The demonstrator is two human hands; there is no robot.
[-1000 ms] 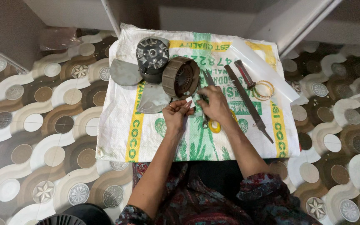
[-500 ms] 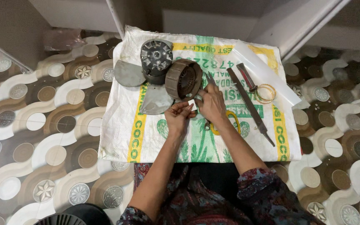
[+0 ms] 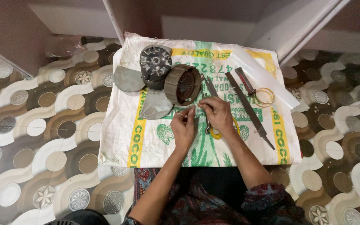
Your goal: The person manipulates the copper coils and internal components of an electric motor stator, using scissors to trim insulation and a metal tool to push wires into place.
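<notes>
Both hands meet at the middle of a white woven sack [image 3: 146, 137] spread on the patterned floor [image 3: 42, 125]. The left hand [image 3: 184, 129] has its fingers curled, the fingertips pinched together on something too small to make out. The right hand [image 3: 218, 116] is likewise closed in a pinch toward the left fingertips, just below a brown stator ring [image 3: 182, 84]; whether it grips the same small piece cannot be told. The ring stands tilted on its edge, touching a grey fan hub [image 3: 155, 62] behind it. Two grey blades [image 3: 129, 79] spread from the hub toward the left and front. Scissors [image 3: 211, 93] with yellow handles lie under the right hand, their tips beside the ring. To the right lie a long dark file [image 3: 248, 109], a smaller red-handled tool [image 3: 244, 80] and a coil of yellow wire [image 3: 264, 96], all well apart from the hands. A white strip [image 3: 267, 79] lies across the sack's far right corner.
</notes>
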